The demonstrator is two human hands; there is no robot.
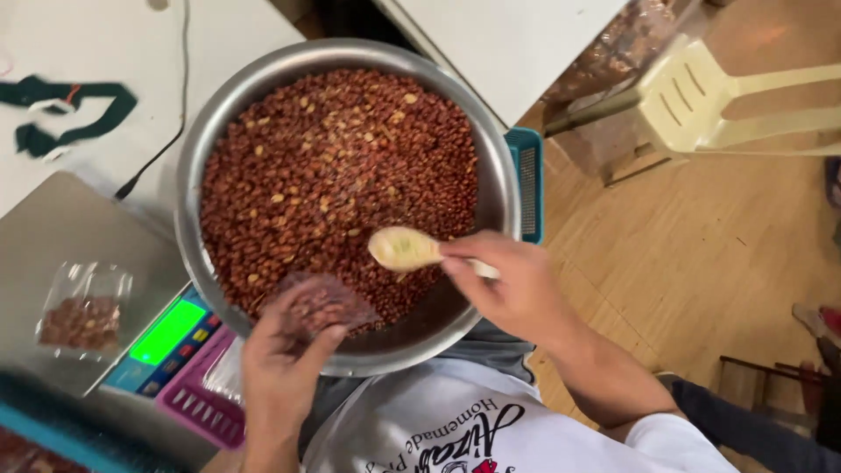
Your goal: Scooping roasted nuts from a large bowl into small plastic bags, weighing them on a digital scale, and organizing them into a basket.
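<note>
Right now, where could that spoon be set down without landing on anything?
Bare patches: the scale's steel pan above the filled bag, and the white table between green strap and bowl. Crowded: by the left hand, pink basket and scale display.

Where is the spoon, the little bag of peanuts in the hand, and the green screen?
Spoon (401, 249), head view, on its pale bowl.
Little bag of peanuts (317, 304), head view, on the clear plastic over the nuts.
Green screen (166, 333), head view, on the middle of the scale's lit display.
</note>
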